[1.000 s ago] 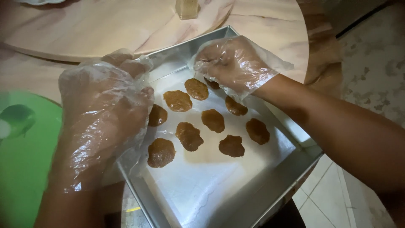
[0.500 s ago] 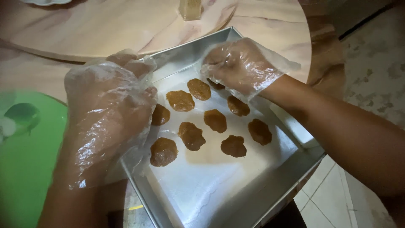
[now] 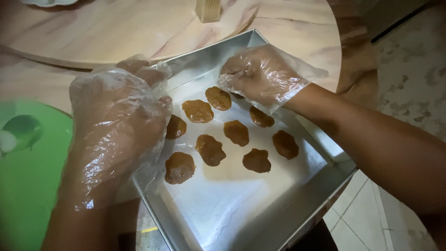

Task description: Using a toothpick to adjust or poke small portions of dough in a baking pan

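At twelve o'clock in the metal tray [image 3: 297, 204], my right hand [image 3: 262, 76] presses a brown dough piece [image 3: 218, 98], fingers curled closed. Left hand [image 3: 118, 130] hovers open at nine. Judged: laying pieces; next placement needs bare paper lining [image 3: 223, 200] toward six.

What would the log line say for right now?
left hand: gloved, at baking tray edge | right hand: gloved, pressing dough piece | dough pieces: on paper lining

Brown dough pieces [image 3: 210, 149] on white paper [image 3: 241, 195] in a silver tray [image 3: 297, 204]; pink-veined marbled counter [image 3: 139, 32]; green plate [image 3: 28, 176] at left.
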